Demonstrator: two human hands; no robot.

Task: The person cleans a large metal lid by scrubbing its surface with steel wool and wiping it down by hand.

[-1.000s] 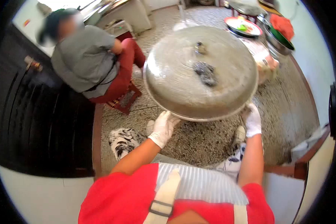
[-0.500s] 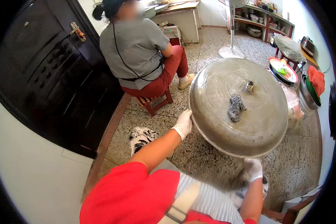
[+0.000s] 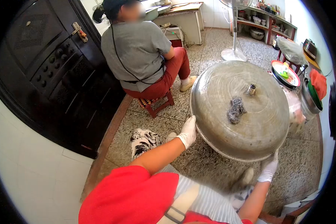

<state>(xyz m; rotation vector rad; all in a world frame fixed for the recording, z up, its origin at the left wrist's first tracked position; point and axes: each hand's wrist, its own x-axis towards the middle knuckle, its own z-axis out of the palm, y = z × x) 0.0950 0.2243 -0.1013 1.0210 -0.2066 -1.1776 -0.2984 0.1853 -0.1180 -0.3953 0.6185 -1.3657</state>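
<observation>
A large round metal lid (image 3: 216, 89) is held out in front of me, its domed side up. On top of it lies a grey steel-wool scrubber (image 3: 236, 110), close to the lid's small knob (image 3: 251, 89). My left hand (image 3: 187, 131), in a white glove, grips the rim at the lower left. At the lower right, my gloved right hand (image 3: 269, 167) holds the rim, its fingers partly hidden beneath the lid.
A person (image 3: 138, 52) sits on a low stool (image 3: 160, 104) at the left, near a dark door (image 3: 63, 74). Behind the lid stands a fan (image 3: 234, 54). Basins (image 3: 313, 98) and a red-rimmed tray (image 3: 275, 68) are at the right.
The view has swung left, so the lid and hands appear farther right and lower than at first. Since half a second ago, my right hand has shifted right along the rim.
</observation>
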